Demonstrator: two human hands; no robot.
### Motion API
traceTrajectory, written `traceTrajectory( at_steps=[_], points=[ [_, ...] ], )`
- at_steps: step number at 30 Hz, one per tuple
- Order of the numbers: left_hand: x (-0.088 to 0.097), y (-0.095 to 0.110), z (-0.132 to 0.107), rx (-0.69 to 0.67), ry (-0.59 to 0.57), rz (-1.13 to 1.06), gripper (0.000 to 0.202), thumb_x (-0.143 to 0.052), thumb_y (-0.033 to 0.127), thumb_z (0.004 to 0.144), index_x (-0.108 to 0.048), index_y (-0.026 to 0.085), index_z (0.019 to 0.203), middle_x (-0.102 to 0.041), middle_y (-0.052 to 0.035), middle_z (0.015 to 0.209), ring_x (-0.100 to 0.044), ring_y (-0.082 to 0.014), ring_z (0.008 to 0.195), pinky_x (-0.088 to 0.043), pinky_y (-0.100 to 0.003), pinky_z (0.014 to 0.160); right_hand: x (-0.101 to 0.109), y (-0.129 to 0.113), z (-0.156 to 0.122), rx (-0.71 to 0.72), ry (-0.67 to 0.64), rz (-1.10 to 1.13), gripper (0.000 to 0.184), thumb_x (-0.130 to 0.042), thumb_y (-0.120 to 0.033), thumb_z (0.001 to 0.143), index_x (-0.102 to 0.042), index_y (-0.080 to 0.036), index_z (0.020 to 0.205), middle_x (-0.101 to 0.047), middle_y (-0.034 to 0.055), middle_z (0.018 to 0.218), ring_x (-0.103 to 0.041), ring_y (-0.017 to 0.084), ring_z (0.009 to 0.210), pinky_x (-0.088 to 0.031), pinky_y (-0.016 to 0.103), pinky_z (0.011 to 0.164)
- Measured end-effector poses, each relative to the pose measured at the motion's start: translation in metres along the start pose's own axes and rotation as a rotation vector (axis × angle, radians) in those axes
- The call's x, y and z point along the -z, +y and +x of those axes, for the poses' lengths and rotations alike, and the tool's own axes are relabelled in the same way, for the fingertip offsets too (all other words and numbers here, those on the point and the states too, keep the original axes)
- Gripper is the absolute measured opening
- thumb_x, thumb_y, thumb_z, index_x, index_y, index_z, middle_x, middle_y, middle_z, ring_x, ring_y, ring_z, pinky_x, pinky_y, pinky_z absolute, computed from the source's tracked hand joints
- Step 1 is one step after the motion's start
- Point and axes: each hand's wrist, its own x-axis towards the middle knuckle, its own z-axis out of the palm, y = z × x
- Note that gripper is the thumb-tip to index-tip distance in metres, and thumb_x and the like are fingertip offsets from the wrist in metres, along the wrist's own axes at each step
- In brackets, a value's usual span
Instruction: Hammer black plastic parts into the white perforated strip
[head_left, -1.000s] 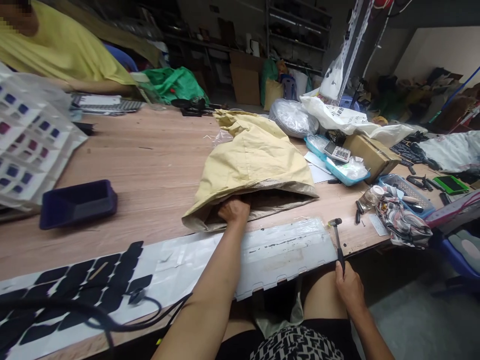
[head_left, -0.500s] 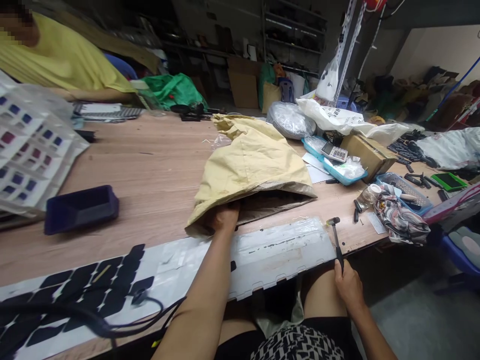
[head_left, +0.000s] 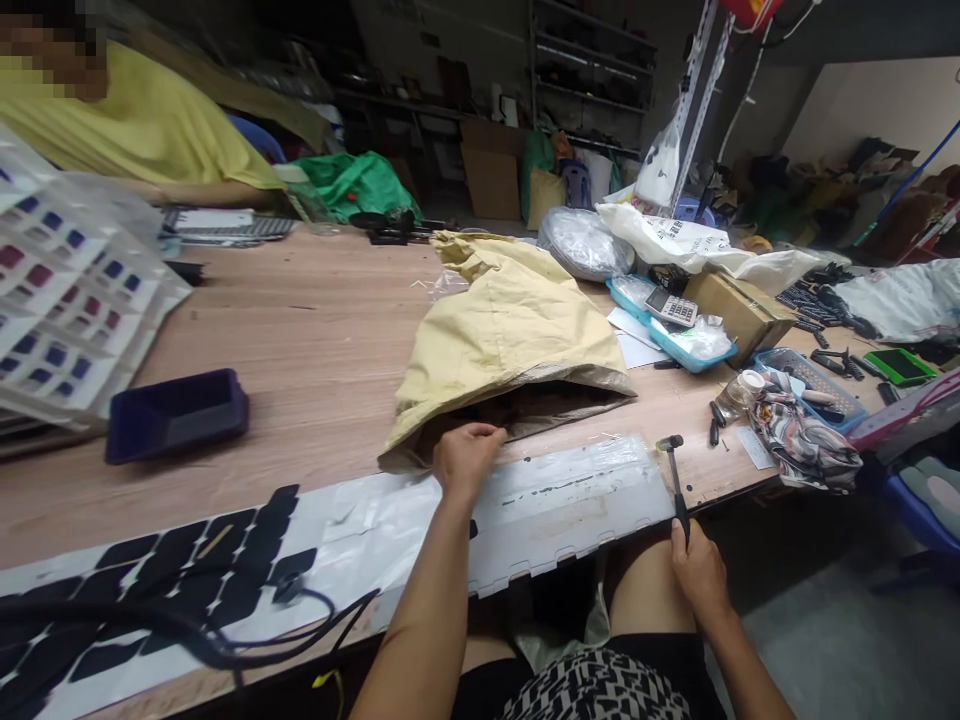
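Observation:
My left hand [head_left: 466, 458] is at the mouth of a yellow cloth bag [head_left: 517, 320] that lies on its side with its dark opening towards me. Its fingers are curled and pinched together, but whatever they may hold is too small or hidden to make out. Under that wrist stretches a white panel [head_left: 570, 508] along the table's front edge. My right hand [head_left: 699, 568] grips the black handle of a small hammer [head_left: 673, 470], its yellow-and-black head upright near the panel's right end.
Black rounded pieces [head_left: 161, 560] lie in rows on white sheet at left, with a dark cable [head_left: 172, 620] across them. A dark blue tray [head_left: 176, 415] stands beyond. At right are a blue basket [head_left: 814, 385] and a cardboard box [head_left: 739, 310]. A person in yellow [head_left: 165, 130] sits across the table.
My left hand has come out of the yellow bag, back towards me, with its fingers now in sight. My right hand keeps hold of the hammer in nearly the same place.

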Motion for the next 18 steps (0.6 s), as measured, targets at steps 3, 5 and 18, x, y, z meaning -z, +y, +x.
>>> traceTrajectory(
  at_steps=[3,5,18],
  points=[
    [-0.012,-0.003,-0.036,-0.151,-0.275,-0.213,0.029,-0.065,0.043,0.067,-0.074,0.018,0.08,-0.063,-0.0005,0.056,-0.058,-0.017,0.055,-0.042,-0.026,0.055,0.0,0.001,0.001,0.011,0.001,-0.005,0.036,-0.031,-0.04,0.101,-0.059,-0.019,0.098,-0.073,0.0101,0.09,-0.068,0.021,0.084,-0.038,0.026,0.065],
    [-0.022,-0.003,-0.054,-0.224,-0.419,-0.235,0.031,-0.065,0.044,0.068,-0.074,0.018,0.081,-0.058,0.0021,0.05,-0.054,-0.0145,0.051,-0.039,-0.025,0.052,0.0,0.001,0.002,0.019,0.002,-0.005,0.036,-0.031,-0.041,0.101,-0.059,-0.02,0.099,-0.073,0.0097,0.09,-0.068,0.021,0.083,-0.038,0.026,0.066],
    [-0.055,0.005,-0.076,-0.609,-0.306,0.169,0.026,-0.067,0.04,0.076,-0.072,0.025,0.096,-0.066,-0.0039,0.091,-0.056,-0.0239,0.093,-0.041,-0.035,0.084,-0.004,0.003,0.002,0.014,0.013,-0.003,0.037,-0.032,-0.042,0.1,-0.061,-0.019,0.099,-0.073,0.0099,0.087,-0.068,0.021,0.08,-0.037,0.025,0.065]
  ],
)
